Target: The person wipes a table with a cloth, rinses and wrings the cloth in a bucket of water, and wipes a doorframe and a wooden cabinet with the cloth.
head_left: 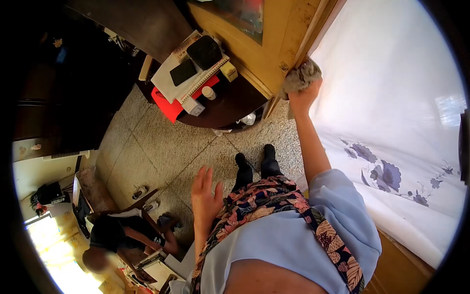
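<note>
My right hand (302,96) is closed around a crumpled grey cloth (304,75). It presses the cloth against the edge of a yellowish wooden panel (282,34), beside a white curtain (387,88) with purple printed flowers. In front of my body, my left hand (205,196) hangs in the air with its fingers stretched out and holds nothing. A flower-patterned apron (259,198) covers my front over a light blue top.
A dark round-edged table (235,105) carries a spiral notebook (196,85), a black pouch (204,52), a dark phone-like object (183,72), a white bottle (208,93) and small boxes. Another person (120,235) sits at lower left near papers. Speckled tiles (171,152) cover the floor.
</note>
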`<action>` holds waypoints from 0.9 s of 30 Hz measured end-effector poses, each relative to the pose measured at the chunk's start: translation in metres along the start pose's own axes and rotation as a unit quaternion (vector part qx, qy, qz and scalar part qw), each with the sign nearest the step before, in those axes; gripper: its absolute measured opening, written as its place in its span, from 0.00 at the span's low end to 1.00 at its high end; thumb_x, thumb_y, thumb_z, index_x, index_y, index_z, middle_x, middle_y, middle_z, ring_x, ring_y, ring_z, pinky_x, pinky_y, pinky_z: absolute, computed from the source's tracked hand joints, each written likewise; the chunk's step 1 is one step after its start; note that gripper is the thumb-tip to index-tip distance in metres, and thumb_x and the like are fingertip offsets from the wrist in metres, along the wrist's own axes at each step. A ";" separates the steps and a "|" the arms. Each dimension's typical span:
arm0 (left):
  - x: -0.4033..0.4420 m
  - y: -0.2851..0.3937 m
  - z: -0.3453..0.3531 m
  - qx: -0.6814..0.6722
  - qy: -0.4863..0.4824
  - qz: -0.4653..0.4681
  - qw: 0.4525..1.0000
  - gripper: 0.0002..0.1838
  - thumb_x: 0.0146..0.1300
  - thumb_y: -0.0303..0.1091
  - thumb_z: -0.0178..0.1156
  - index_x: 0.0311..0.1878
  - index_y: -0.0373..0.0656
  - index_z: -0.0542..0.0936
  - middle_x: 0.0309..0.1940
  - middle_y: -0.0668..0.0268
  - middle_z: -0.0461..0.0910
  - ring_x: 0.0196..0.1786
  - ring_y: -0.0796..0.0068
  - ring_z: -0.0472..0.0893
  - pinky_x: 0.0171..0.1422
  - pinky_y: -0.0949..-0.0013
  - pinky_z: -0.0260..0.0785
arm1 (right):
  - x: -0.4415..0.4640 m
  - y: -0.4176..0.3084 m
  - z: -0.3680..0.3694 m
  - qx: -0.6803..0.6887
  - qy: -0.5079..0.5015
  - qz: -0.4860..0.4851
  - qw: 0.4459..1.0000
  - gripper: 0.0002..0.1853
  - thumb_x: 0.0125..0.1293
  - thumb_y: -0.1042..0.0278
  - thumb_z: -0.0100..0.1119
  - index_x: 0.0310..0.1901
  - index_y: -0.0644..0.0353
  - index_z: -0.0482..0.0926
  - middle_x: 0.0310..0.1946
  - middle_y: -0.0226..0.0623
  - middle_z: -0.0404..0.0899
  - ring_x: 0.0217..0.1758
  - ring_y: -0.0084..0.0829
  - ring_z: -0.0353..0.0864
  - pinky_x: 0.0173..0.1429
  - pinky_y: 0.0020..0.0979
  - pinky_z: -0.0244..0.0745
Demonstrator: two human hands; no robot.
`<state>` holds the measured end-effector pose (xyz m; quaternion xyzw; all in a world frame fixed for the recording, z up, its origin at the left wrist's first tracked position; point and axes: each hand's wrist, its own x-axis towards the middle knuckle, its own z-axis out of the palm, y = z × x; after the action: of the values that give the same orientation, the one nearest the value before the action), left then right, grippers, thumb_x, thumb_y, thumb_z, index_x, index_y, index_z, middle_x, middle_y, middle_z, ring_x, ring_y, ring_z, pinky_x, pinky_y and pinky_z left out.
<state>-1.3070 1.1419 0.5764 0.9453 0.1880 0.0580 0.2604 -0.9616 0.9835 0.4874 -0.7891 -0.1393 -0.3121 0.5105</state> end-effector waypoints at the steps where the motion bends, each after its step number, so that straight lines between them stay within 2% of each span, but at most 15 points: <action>1: 0.002 0.001 0.004 0.005 0.001 0.000 1.000 0.23 0.63 0.33 0.60 0.60 0.34 0.74 0.62 0.46 0.71 0.61 0.44 0.73 0.62 0.53 0.68 | -0.003 0.012 0.010 0.038 0.017 0.015 0.999 0.20 0.53 0.68 0.60 0.49 0.61 0.74 0.44 0.44 0.75 0.55 0.51 0.69 0.58 0.42 0.68; 3: 0.011 0.003 0.008 -0.002 -0.002 0.003 1.000 0.23 0.64 0.34 0.60 0.60 0.35 0.74 0.62 0.46 0.71 0.60 0.44 0.74 0.61 0.53 0.69 | -0.022 0.049 0.040 0.111 0.052 0.040 0.992 0.21 0.52 0.67 0.60 0.50 0.61 0.73 0.45 0.44 0.74 0.55 0.52 0.69 0.57 0.44 0.69; 4: 0.016 0.007 0.008 -0.012 -0.005 0.003 1.000 0.23 0.64 0.34 0.60 0.60 0.35 0.74 0.61 0.46 0.71 0.60 0.44 0.74 0.62 0.53 0.69 | -0.035 0.066 0.038 0.034 0.036 0.000 0.999 0.25 0.52 0.66 0.61 0.53 0.63 0.72 0.42 0.49 0.77 0.54 0.54 0.73 0.54 0.45 0.71; 7: 0.027 0.008 0.018 -0.044 -0.024 0.028 0.998 0.23 0.64 0.35 0.60 0.60 0.35 0.75 0.62 0.46 0.71 0.61 0.44 0.74 0.62 0.53 0.69 | -0.086 0.104 0.028 -0.092 -0.181 0.239 0.950 0.26 0.53 0.64 0.62 0.54 0.65 0.73 0.40 0.54 0.80 0.49 0.55 0.77 0.52 0.45 0.74; 9: 0.034 0.005 0.030 -0.053 -0.044 0.045 0.997 0.24 0.64 0.36 0.60 0.61 0.36 0.74 0.63 0.46 0.71 0.62 0.45 0.73 0.62 0.53 0.69 | -0.111 0.102 0.007 -0.195 -0.301 0.307 0.881 0.24 0.54 0.62 0.64 0.51 0.68 0.77 0.39 0.59 0.80 0.43 0.56 0.80 0.48 0.46 0.76; 11: 0.040 0.000 0.039 -0.048 -0.075 0.054 0.995 0.25 0.65 0.38 0.61 0.62 0.36 0.73 0.63 0.46 0.71 0.63 0.45 0.73 0.62 0.53 0.69 | -0.149 0.117 -0.012 -0.145 -0.351 0.363 0.851 0.17 0.57 0.63 0.64 0.44 0.67 0.80 0.38 0.55 0.82 0.41 0.48 0.83 0.42 0.45 0.77; 13: 0.044 -0.006 0.055 -0.093 -0.105 0.028 0.990 0.31 0.65 0.41 0.61 0.67 0.37 0.67 0.66 0.46 0.67 0.65 0.45 0.72 0.63 0.51 0.68 | -0.163 0.097 -0.034 0.073 -0.277 0.627 0.725 0.18 0.60 0.65 0.64 0.48 0.68 0.79 0.41 0.50 0.82 0.42 0.46 0.83 0.43 0.45 0.79; 15: 0.050 -0.013 0.075 -0.175 -0.152 -0.032 0.972 0.37 0.64 0.44 0.63 0.71 0.39 0.61 0.69 0.46 0.63 0.66 0.46 0.70 0.65 0.51 0.67 | -0.185 0.101 -0.044 0.073 -0.377 0.650 0.655 0.19 0.62 0.67 0.63 0.52 0.68 0.77 0.45 0.46 0.80 0.45 0.45 0.82 0.45 0.45 0.81; 17: 0.056 -0.013 0.103 -0.295 -0.216 -0.126 0.922 0.45 0.62 0.47 0.66 0.75 0.40 0.54 0.71 0.47 0.59 0.67 0.47 0.69 0.66 0.51 0.65 | -0.181 0.067 -0.059 0.201 -0.394 0.631 0.637 0.21 0.64 0.67 0.62 0.56 0.68 0.74 0.49 0.47 0.78 0.49 0.44 0.81 0.49 0.44 0.81; 18: 0.057 -0.018 0.124 -0.306 -0.210 -0.090 0.924 0.47 0.61 0.48 0.67 0.75 0.41 0.52 0.72 0.47 0.57 0.67 0.47 0.69 0.67 0.51 0.65 | -0.173 0.044 -0.065 0.263 -0.401 0.618 0.623 0.22 0.64 0.67 0.62 0.57 0.67 0.73 0.51 0.47 0.78 0.50 0.44 0.80 0.51 0.44 0.80; 20: 0.062 -0.026 0.159 -0.326 -0.192 -0.023 0.925 0.52 0.57 0.49 0.70 0.77 0.43 0.49 0.73 0.48 0.54 0.68 0.48 0.68 0.68 0.52 0.64 | -0.160 0.009 -0.065 0.306 -0.407 0.608 0.609 0.21 0.65 0.66 0.61 0.58 0.65 0.73 0.47 0.41 0.79 0.46 0.33 0.79 0.45 0.34 0.77; 23: 0.077 -0.012 0.172 -0.434 -0.149 -0.017 0.888 0.50 0.55 0.43 0.72 0.76 0.45 0.54 0.70 0.50 0.61 0.68 0.52 0.67 0.68 0.57 0.63 | -0.153 -0.027 -0.061 0.378 -0.441 0.543 0.607 0.15 0.69 0.63 0.56 0.53 0.61 0.74 0.37 0.31 0.76 0.39 0.23 0.74 0.42 0.24 0.70; 24: 0.083 -0.010 0.169 -0.401 -0.129 -0.046 0.906 0.39 0.57 0.34 0.69 0.71 0.45 0.63 0.63 0.53 0.70 0.65 0.58 0.72 0.65 0.61 0.66 | -0.155 -0.029 -0.060 0.412 -0.461 0.498 0.608 0.13 0.70 0.64 0.55 0.51 0.60 0.74 0.36 0.29 0.74 0.38 0.22 0.73 0.41 0.23 0.69; 25: 0.092 -0.010 0.163 -0.408 -0.123 -0.052 0.903 0.35 0.57 0.32 0.68 0.69 0.45 0.66 0.61 0.54 0.73 0.63 0.60 0.73 0.64 0.61 0.67 | -0.155 -0.030 -0.059 0.444 -0.480 0.451 0.608 0.11 0.70 0.64 0.54 0.49 0.60 0.74 0.34 0.28 0.73 0.36 0.21 0.71 0.41 0.23 0.68; 27: 0.112 -0.012 0.151 -0.421 -0.112 -0.064 0.898 0.29 0.58 0.29 0.66 0.64 0.43 0.71 0.56 0.56 0.77 0.59 0.63 0.77 0.61 0.63 0.69 | -0.147 -0.034 -0.061 0.427 -0.494 0.421 0.629 0.22 0.74 0.61 0.49 0.64 0.66 0.67 0.57 0.38 0.72 0.57 0.28 0.73 0.62 0.30 0.67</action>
<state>-1.1768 1.1237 0.4421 0.7337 0.1757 0.0085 0.6564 -1.1135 0.9587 0.4359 -0.4915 -0.1413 0.4680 0.7207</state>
